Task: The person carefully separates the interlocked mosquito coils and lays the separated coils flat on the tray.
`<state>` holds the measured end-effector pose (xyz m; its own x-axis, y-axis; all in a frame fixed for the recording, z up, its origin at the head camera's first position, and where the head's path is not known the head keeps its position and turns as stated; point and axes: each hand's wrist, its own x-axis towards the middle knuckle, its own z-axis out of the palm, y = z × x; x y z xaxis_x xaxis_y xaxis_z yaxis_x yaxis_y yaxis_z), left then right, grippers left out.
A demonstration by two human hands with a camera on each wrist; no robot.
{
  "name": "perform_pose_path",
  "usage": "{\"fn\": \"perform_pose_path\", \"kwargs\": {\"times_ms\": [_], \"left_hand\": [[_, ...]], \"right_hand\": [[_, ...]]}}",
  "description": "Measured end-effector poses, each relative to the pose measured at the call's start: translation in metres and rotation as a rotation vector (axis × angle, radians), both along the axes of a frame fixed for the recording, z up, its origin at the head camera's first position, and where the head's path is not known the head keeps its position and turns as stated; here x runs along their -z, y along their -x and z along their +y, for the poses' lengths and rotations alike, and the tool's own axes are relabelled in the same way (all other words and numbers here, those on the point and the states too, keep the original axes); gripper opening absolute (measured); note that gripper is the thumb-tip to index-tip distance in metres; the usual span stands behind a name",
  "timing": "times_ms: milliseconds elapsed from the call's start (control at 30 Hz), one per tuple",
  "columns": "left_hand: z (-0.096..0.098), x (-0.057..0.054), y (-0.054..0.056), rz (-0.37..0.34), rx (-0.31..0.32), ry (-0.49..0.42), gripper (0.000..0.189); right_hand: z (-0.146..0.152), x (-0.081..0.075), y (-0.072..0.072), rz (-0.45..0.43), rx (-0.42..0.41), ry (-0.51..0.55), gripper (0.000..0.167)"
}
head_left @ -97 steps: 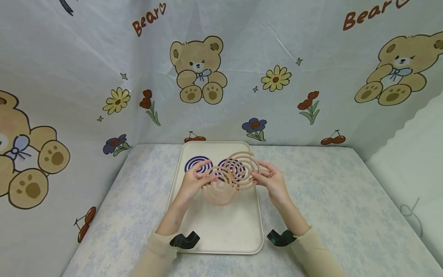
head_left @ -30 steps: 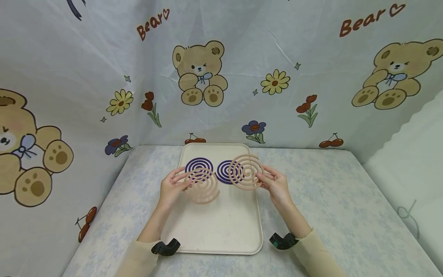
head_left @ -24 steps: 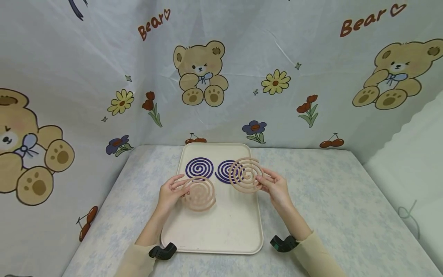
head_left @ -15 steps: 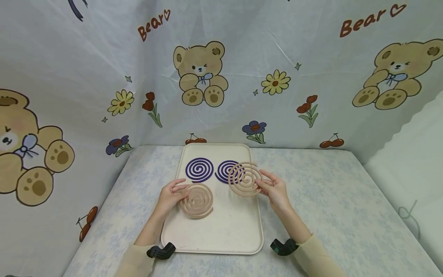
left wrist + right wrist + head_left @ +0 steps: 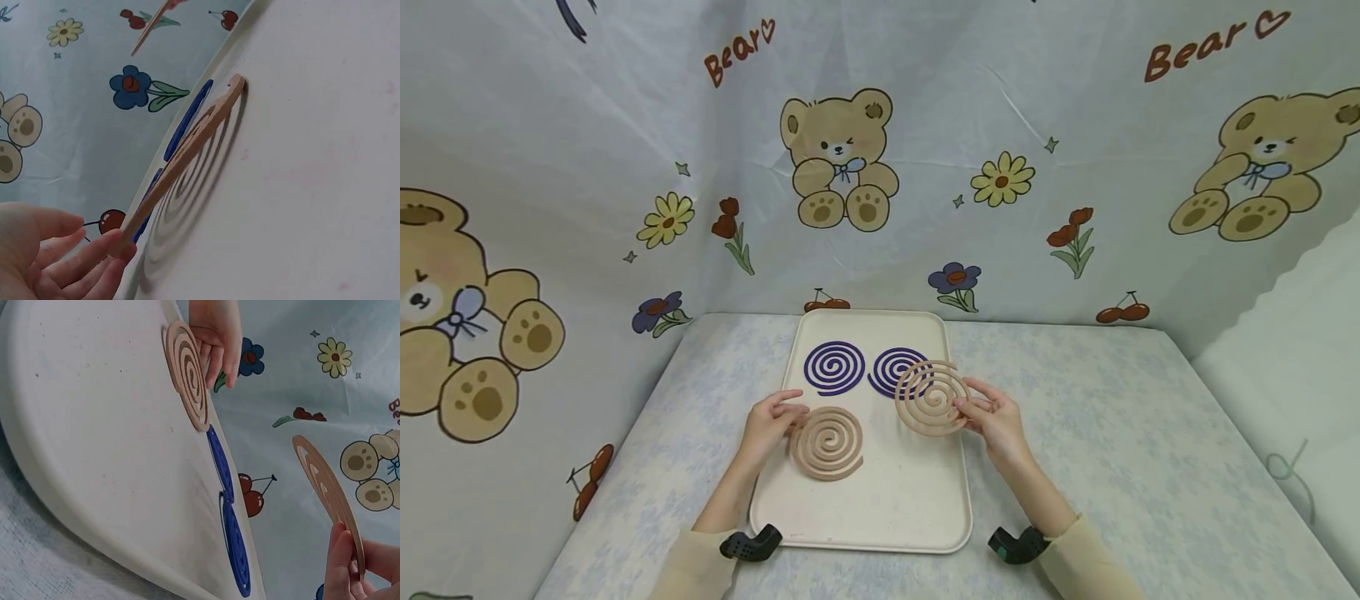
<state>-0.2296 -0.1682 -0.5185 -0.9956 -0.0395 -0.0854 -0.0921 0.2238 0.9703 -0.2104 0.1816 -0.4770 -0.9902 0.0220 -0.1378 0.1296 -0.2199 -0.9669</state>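
Observation:
Two tan mosquito coils are in the hands. My left hand point(image 5: 767, 427) pinches the left edge of one tan coil point(image 5: 827, 443), low over the middle left of the tray point(image 5: 887, 525). In the left wrist view, that coil point(image 5: 181, 159) tilts, its far end down by the tray and the held edge raised above its shadow. My right hand point(image 5: 996, 421) pinches the other tan coil point(image 5: 932, 398) by its right side, in the air above the tray's right edge. Two dark blue coils, left point(image 5: 834, 367) and right point(image 5: 901, 372), lie at the back; the raised tan coil partly covers the right one.
The cream tray has a low raised rim and stands on a pale blue-and-white mottled table point(image 5: 1097, 450). A cloth point(image 5: 925, 83) printed with bears and flowers hangs behind and to the left. A thin cord point(image 5: 1288, 467) shows at the far right.
The hands have moved apart, each with its tan coil. The left hand has lowered its coil onto the front left part of the tray, uncovering the left blue coil. The right hand has sunk slightly.

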Motion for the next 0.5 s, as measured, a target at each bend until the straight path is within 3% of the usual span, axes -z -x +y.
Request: {"fn": "perform_pose_path", "kwargs": {"times_ms": [167, 500], "left_hand": [[0.000, -0.005, 0.000, -0.001, -0.066, -0.016, 0.030], [0.000, -0.015, -0.001, -0.012, -0.052, -0.057, 0.030]], "right_hand": [[-0.005, 0.006, -0.004, -0.021, -0.025, -0.030, 0.054], [-0.016, 0.020, -0.013, -0.064, -0.066, -0.095, 0.052]]}}
